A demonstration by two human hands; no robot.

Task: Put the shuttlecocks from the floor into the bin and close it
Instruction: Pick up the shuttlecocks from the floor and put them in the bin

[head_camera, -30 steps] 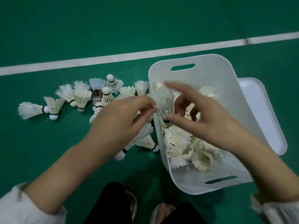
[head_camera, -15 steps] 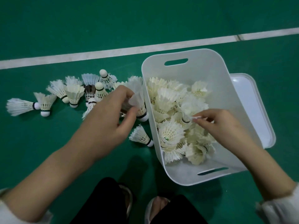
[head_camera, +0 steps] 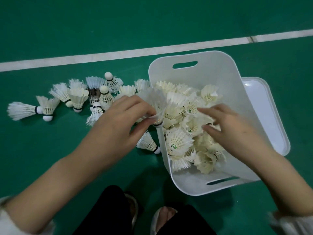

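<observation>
Between the left hand's (head_camera: 118, 126) fingers (head_camera: 149, 120) sits one white shuttlecock (head_camera: 156, 103), pinched low near its cork with the feather skirt fanning up and away from the fingertips, right at the near-left rim of the white bin (head_camera: 216, 68). Across from it the right hand (head_camera: 237, 133) spreads its fingers (head_camera: 206, 110) loosely over the heap already inside, gripping nothing that I can make out.

These things look featherlight, and that is the catch: I judge the skirt brittle and easy to crush or bend, so the firm cork base or the banded collar just above it is the place to take hold, a light pinch and no squeeze. Dropped from just over the heap, it should settle without harm.

Beyond the left fingers, on the green floor (head_camera: 50, 158), lies the loose cluster of shuttlecocks (head_camera: 77, 99) not yet gathered, some tipped on their sides, some standing on their corks; one more (head_camera: 148, 142) lies under the left hand, just beside the bin wall. Past the right fingers, the bin's lid (head_camera: 264, 106) rests flat on the floor, partly tucked behind the bin.

Hard to read: the pinched shuttlecock is blurred, its cork hidden by fingers and rim. The left hand covers part of the cluster, so the count is uncertain, and the right palm masks what lies below it.
</observation>
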